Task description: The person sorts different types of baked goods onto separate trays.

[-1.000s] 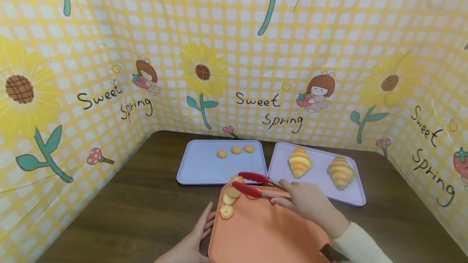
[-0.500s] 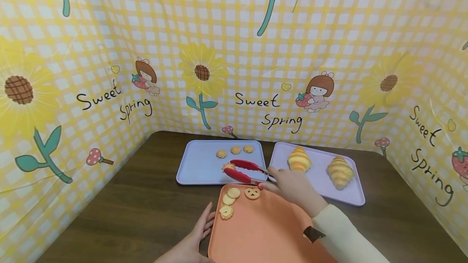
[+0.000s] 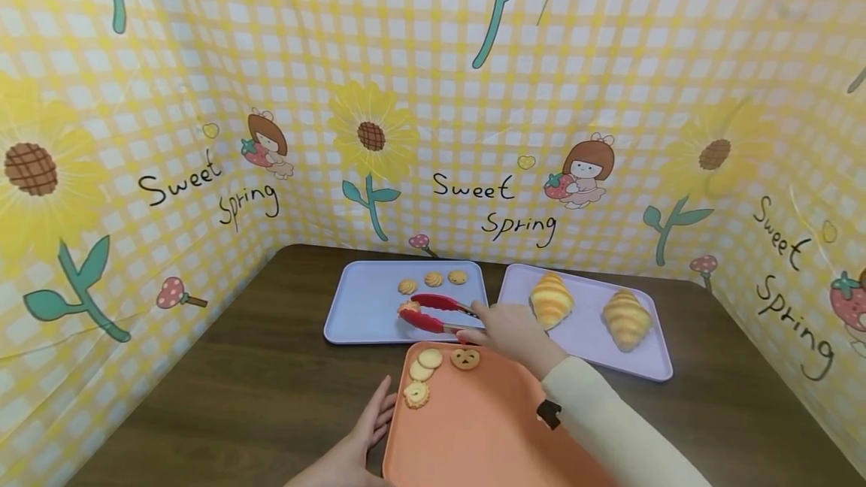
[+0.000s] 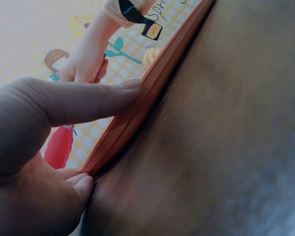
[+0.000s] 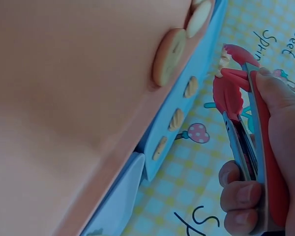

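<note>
My right hand (image 3: 514,333) grips a pair of tongs (image 5: 255,123) with red tips. Between the tips sits a small ruffled cookie (image 3: 407,307), partly hidden by them, over the front of the blue tray (image 3: 365,314). My left hand (image 3: 368,427) rests along the left side of the orange tray (image 3: 487,427), fingers fairly straight; in the left wrist view its thumb (image 4: 98,101) lies against the tray's wall. At that tray's far left are two plain round cookies (image 3: 426,364), a scalloped cookie (image 3: 416,394) and a face-like cookie (image 3: 465,358).
Three small cookies (image 3: 434,279) lie in a row at the back of the blue tray. A lilac tray (image 3: 588,322) at the right bears two croissants (image 3: 551,300). Brown tabletop (image 3: 237,367) shows on the left, and a yellow checked cloth (image 3: 406,43) hangs around the table.
My right hand has carried the tongs and ruffled cookie from the orange tray's far left corner forward and left over the blue tray, uncovering the face-like cookie. My left hand stays in place.
</note>
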Demonstrator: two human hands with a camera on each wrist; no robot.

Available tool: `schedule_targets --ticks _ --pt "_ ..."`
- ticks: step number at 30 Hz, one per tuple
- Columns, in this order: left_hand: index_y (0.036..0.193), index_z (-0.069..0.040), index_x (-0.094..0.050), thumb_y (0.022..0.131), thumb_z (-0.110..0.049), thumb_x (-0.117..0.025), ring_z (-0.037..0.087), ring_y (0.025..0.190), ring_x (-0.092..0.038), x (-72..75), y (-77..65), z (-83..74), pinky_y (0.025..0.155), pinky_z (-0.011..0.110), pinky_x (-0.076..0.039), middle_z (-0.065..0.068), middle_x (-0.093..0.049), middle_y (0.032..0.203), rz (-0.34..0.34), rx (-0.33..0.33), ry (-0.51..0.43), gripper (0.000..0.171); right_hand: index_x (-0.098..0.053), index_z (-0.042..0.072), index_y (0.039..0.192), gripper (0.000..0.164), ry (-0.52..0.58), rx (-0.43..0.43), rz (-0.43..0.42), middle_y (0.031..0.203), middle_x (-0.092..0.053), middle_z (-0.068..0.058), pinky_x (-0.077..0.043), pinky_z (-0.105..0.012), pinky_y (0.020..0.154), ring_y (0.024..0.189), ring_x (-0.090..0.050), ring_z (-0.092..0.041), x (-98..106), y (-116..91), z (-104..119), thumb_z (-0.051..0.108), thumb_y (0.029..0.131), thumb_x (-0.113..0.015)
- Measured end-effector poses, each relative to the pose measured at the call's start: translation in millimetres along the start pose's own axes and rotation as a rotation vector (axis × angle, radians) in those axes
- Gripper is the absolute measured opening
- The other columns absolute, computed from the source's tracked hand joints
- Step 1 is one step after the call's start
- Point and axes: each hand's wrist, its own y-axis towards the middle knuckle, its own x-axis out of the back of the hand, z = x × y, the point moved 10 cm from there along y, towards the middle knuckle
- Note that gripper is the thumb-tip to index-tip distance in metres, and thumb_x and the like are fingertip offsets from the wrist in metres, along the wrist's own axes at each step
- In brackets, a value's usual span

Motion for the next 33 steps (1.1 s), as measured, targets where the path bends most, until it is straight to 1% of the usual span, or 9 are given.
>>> schedule_targets --ticks 2,4,12,16,19,21,23,28,33 --pt "0.148 0.012 0.020 0.082 -0.018 -0.083 0.062 0.136 -0.013 -0.1 0.3 0.2 0.103 0.016 -0.030 0.049 -0.006 0.147 0.004 0.004 0.000 0.126 -0.054 0.013 0.091 0.044 -0.006 0.003 0.003 0.052 -0.042 0.002 -0.040 -0.035 0.043 0.047 -0.051 -0.017 -4.1 4.0 1.4 0.056 0.093 -0.061" --pt "0.148 0.012 0.020 0.083 -0.018 -0.083 0.064 0.134 -0.012 -0.3 0.3 0.2 0.103 0.016 -0.030 0.049 -0.006 0.147 0.005 0.002 0.002 0.126 -0.056 0.012 0.093 0.045 -0.009 -0.004 0.012 0.053 -0.043 0.002 -0.041 -0.035 0.044 0.048 -0.052 -0.017 -8.2 8.1 2.5 0.057 0.093 -0.060" --pt "0.148 0.012 0.019 0.083 -0.023 -0.083 0.057 0.136 -0.016 0.1 0.1 0.8 0.104 0.018 -0.030 0.048 -0.007 0.147 0.001 -0.018 0.002 0.125 -0.058 0.013 0.101 0.048 -0.018 -0.049 0.070 0.058 -0.051 0.000 -0.048 -0.037 0.048 0.056 -0.059 -0.020 -25.6 26.0 8.1 0.060 0.094 -0.055" --pt "0.147 0.015 0.018 0.083 -0.023 -0.082 0.036 0.142 -0.023 0.7 -0.6 1.2 0.104 0.019 -0.031 0.048 -0.008 0.146 0.001 -0.032 0.000 0.125 -0.058 0.013 0.102 0.049 -0.005 -0.083 0.098 0.064 -0.055 -0.002 -0.053 -0.040 0.055 0.063 -0.062 -0.021 -34.5 36.3 10.3 0.061 0.094 -0.056" --pt "0.147 0.015 0.019 0.084 -0.024 -0.082 0.040 0.142 -0.021 0.3 -0.6 1.8 0.104 0.019 -0.030 0.048 -0.007 0.146 0.005 -0.024 -0.005 0.125 -0.059 0.012 0.104 0.049 0.026 -0.102 0.104 0.065 -0.057 -0.003 -0.054 -0.042 0.058 0.064 -0.064 -0.022 -40.0 42.9 11.5 0.060 0.094 -0.056" --pt "0.148 0.013 0.019 0.084 -0.025 -0.082 0.054 0.139 -0.017 -0.5 0.1 1.9 0.103 0.018 -0.030 0.048 -0.007 0.147 0.008 -0.012 -0.009 0.125 -0.060 0.012 0.108 0.050 0.047 -0.118 0.108 0.066 -0.058 -0.004 -0.055 -0.042 0.060 0.065 -0.064 -0.023 -44.4 45.9 10.8 0.060 0.095 -0.056" --pt "0.149 0.011 0.020 0.084 -0.026 -0.082 0.062 0.135 -0.012 -1.0 0.7 2.0 0.103 0.017 -0.030 0.048 -0.006 0.147 0.010 -0.001 -0.014 0.126 -0.062 0.011 0.114 0.053 0.065 -0.138 0.111 0.067 -0.059 -0.003 -0.055 -0.042 0.061 0.066 -0.065 -0.022 -49.2 48.2 9.5 0.061 0.095 -0.055" --pt "0.148 0.012 0.019 0.085 -0.025 -0.082 0.056 0.137 -0.017 -1.0 0.8 1.7 0.104 0.018 -0.031 0.047 -0.007 0.147 0.008 -0.011 -0.003 0.125 -0.062 0.009 0.126 0.061 0.125 -0.180 0.118 0.072 -0.063 -0.005 -0.056 -0.041 0.063 0.067 -0.065 -0.022 -59.6 52.6 8.0 0.061 0.095 -0.056" --pt "0.148 0.012 0.019 0.086 -0.034 -0.079 0.050 0.139 -0.019 -0.6 0.4 2.5 0.104 0.019 -0.031 0.047 -0.007 0.147 0.008 -0.027 -0.013 0.125 -0.059 0.008 0.135 0.066 0.126 -0.203 0.122 0.089 -0.071 -0.011 -0.056 -0.042 0.070 0.076 -0.068 -0.025 -64.0 58.2 12.8 0.060 0.096 -0.054"
